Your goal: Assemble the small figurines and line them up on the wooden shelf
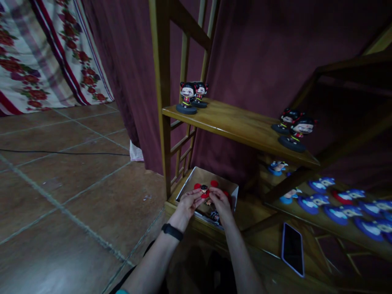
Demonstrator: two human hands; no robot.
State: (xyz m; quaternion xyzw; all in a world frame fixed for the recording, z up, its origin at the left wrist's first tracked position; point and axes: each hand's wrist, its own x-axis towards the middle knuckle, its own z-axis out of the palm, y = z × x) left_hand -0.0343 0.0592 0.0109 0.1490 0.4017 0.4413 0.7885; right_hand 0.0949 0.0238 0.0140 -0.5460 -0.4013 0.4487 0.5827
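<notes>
Over an open cardboard box (231, 188) on the lower shelf, both my hands hold one small figurine (204, 190) with black hair and a red round base. My left hand (190, 201), below a dark wristband, grips the base from the left. The fingers of my right hand (219, 201) close on its right side. Inside the box lie more red round pieces (214, 183) and a dark patterned figurine (214, 215), partly hidden by my hands.
On the wooden shelf (232, 122) above stand two pairs of black-haired figurines (187, 96) on dark bases. Several blue figurines (343, 212) line a shelf at right. A phone (292, 249) lies on the lower board. A black cable (64, 152) crosses the tiled floor.
</notes>
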